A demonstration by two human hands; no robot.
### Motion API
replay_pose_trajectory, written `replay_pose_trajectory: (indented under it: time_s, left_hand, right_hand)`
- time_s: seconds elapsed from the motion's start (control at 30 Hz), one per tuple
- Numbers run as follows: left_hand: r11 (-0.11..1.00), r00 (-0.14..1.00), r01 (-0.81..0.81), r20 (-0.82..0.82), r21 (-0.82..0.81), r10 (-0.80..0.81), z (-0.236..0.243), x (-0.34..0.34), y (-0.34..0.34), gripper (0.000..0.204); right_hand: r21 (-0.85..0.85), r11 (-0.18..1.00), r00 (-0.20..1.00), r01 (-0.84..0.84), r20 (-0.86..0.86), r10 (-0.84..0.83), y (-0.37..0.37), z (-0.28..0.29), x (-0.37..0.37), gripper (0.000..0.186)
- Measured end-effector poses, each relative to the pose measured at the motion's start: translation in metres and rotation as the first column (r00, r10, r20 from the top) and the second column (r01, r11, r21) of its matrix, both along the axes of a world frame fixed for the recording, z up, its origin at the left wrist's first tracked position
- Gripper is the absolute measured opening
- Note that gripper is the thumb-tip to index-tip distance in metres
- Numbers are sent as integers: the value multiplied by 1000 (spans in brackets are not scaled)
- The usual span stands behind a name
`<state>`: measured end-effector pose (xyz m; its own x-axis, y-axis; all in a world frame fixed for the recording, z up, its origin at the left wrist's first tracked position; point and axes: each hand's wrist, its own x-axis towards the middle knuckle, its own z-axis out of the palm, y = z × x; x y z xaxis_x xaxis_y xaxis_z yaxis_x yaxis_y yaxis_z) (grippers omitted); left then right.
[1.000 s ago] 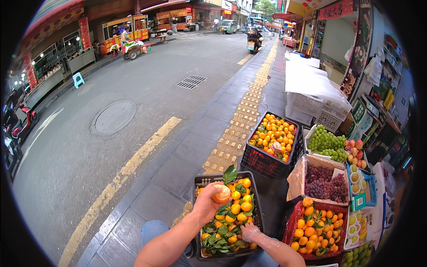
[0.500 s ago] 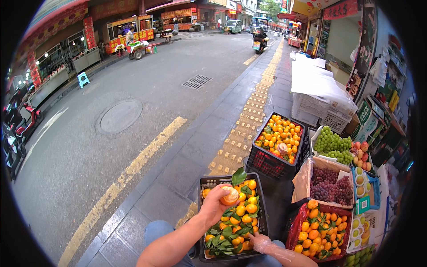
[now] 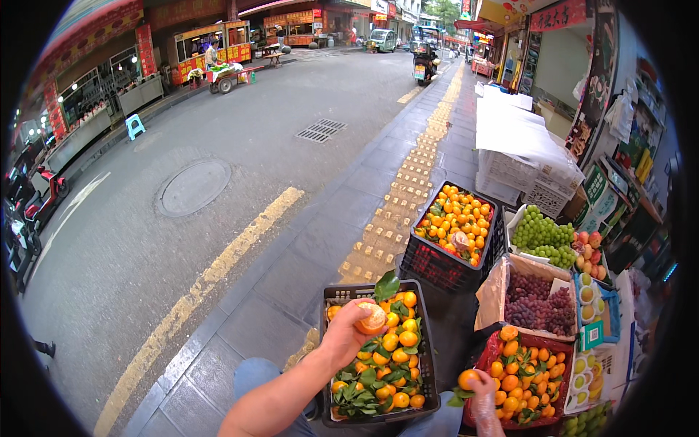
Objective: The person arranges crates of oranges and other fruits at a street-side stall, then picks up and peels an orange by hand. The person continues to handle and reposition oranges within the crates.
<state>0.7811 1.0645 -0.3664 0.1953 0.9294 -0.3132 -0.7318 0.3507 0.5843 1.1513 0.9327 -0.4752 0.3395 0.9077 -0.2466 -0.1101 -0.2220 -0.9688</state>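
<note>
The left fingers (image 3: pixel 351 316) pinch a pale-topped orange (image 3: pixel 373 319), the thumb over its upper side. Fingers and fruit are above the left upper part of a black crate (image 3: pixel 429 346). Below and to the right of these fingers, that crate holds small oranges (image 3: pixel 400 355) among green leaves (image 3: pixel 355 399); one big leaf (image 3: pixel 386 286) stands up just beyond the fingertips.

The right fingers (image 3: pixel 483 385) are closed on a leafy orange (image 3: pixel 467 379), which sits at their left, with its leaf (image 3: pixel 456 399) hanging below. A clear glove (image 3: pixel 483 412) covers this hand. The grip is outside the crate, to its right, and at the near left edge of a red liner (image 3: pixel 551 341). More oranges (image 3: pixel 514 381) lie in that liner, just right of the right fingers; whether the fingers touch any of them I cannot tell.

Beyond the right fingers are red grapes (image 3: pixel 540 306) in a paper-lined box (image 3: pixel 491 298), and farther off, green grapes (image 3: pixel 540 234). A second crate (image 3: pixel 435 266) of oranges stands past both hands, between them. A denim knee (image 3: pixel 255 379) is below and left of the left fingers, beside the forearm.
</note>
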Motion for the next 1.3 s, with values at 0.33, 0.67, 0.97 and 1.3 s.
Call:
replay_pose_trajectory:
  time_s: [0.33,0.67,0.97,1.3]
  left_hand:
    - [997,996,-29,-88,69,35,6,1,-4,37]
    - [998,993,-61,-104,-19,59,7,13,1,43]
    - [1000,995,-23,-92,-4,23,4,15,2,42]
    - [999,995,-39,-92,-7,38,6,17,0,42]
  right_hand:
    - [33,879,845,475,-297,-445,-85,17,176,31]
    - [22,934,927,357,113,-357,-63,45,140,53]
    - [46,974,495,224,855,-154,-72,35,144,67]
    - [-231,967,217,110,955,203,-24,9,178,58]
